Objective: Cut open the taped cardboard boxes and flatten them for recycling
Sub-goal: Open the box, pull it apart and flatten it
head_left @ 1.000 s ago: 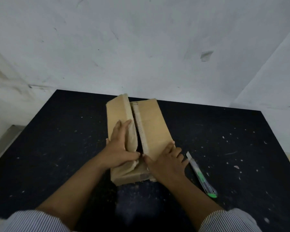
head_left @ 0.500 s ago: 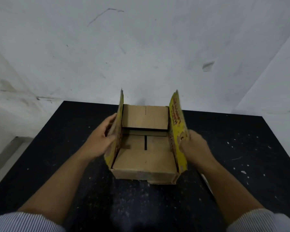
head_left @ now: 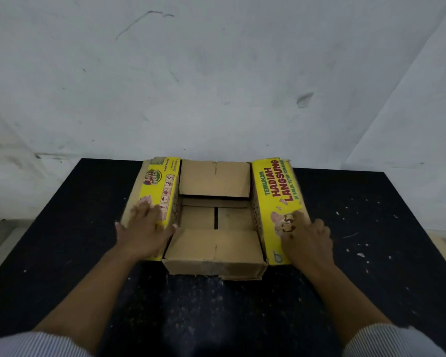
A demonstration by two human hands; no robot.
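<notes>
An opened cardboard box (head_left: pixel 214 251) sits in the middle of the black table (head_left: pixel 62 240), its brown inside facing up. Two long yellow printed flaps are folded outward to the left and right. My left hand (head_left: pixel 143 231) presses flat on the left yellow flap (head_left: pixel 157 186), fingers spread. My right hand (head_left: pixel 305 237) presses flat on the right yellow flap (head_left: pixel 278 186). The short brown flaps at the near and far ends stand partly up. The cutter seen earlier is hidden from view.
A white wall (head_left: pixel 216 73) rises just behind the table's far edge. Small white scraps (head_left: pixel 361 255) lie scattered on the table to the right. Bare black tabletop stretches on both sides of the box and in front of it.
The box was closed, then its long flaps were lifted upright. Now both hands have pushed those flaps outward and down to the sides.
</notes>
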